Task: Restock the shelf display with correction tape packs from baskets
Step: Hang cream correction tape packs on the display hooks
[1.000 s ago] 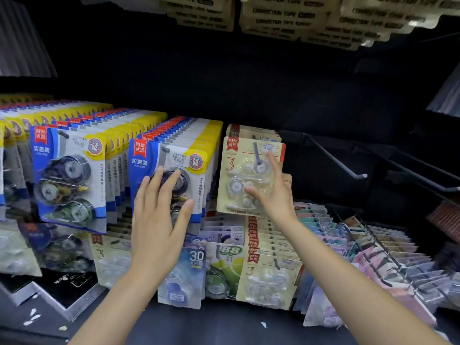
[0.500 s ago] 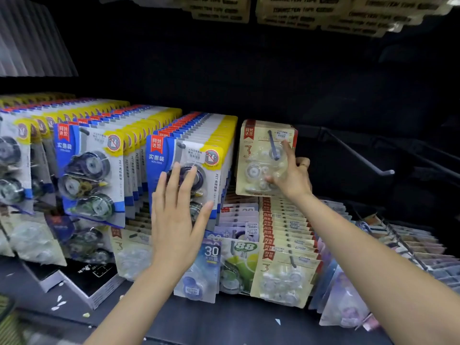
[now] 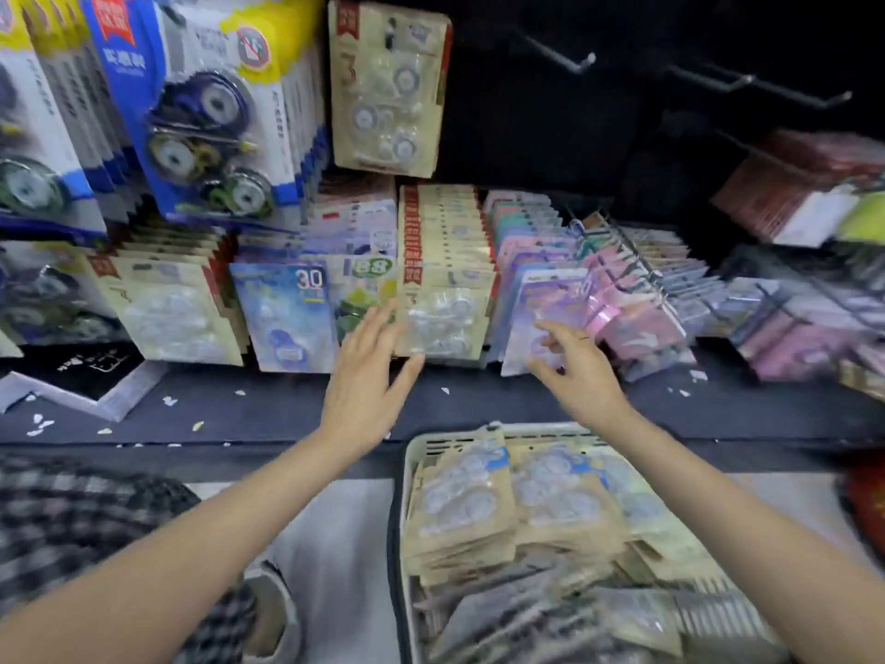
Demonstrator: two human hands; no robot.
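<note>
— What is shown done? One beige carded correction tape pack (image 3: 389,88) is seen hung on its black peg.

— And left? A white plastic basket (image 3: 412,452) is still stacked with packs; left hand (image 3: 366,376) and right hand (image 3: 582,376) are held open, fingers gripping nothing.

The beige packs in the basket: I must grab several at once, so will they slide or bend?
The beige packs lie in loose, slumping piles, so they probably slide. Flat card backs suggest moderate stiffness; clear blisters look slippery and crushable.
</note>
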